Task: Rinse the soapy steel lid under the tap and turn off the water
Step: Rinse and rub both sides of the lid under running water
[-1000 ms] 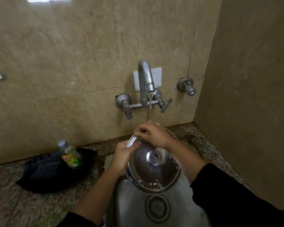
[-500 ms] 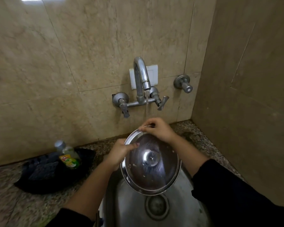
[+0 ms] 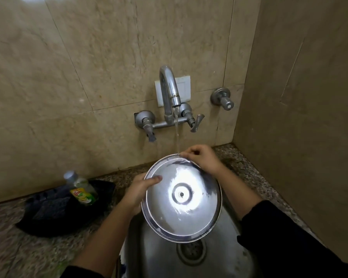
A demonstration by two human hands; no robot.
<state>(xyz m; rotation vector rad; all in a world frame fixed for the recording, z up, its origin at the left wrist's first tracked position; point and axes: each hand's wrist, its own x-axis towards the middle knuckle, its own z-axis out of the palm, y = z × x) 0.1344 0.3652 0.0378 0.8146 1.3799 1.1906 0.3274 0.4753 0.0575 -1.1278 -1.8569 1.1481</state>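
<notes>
Both hands gripping lid (image 3: 182, 199) rim

Soap bottle (image 3: 81, 190) in, seemingly, black tray (image 3: 54, 215)

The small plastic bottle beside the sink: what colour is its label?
Yellow with a red patch, on the small plastic bottle; head view.

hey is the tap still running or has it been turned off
On. A thin stream falls from the tap onto the lid.
</notes>
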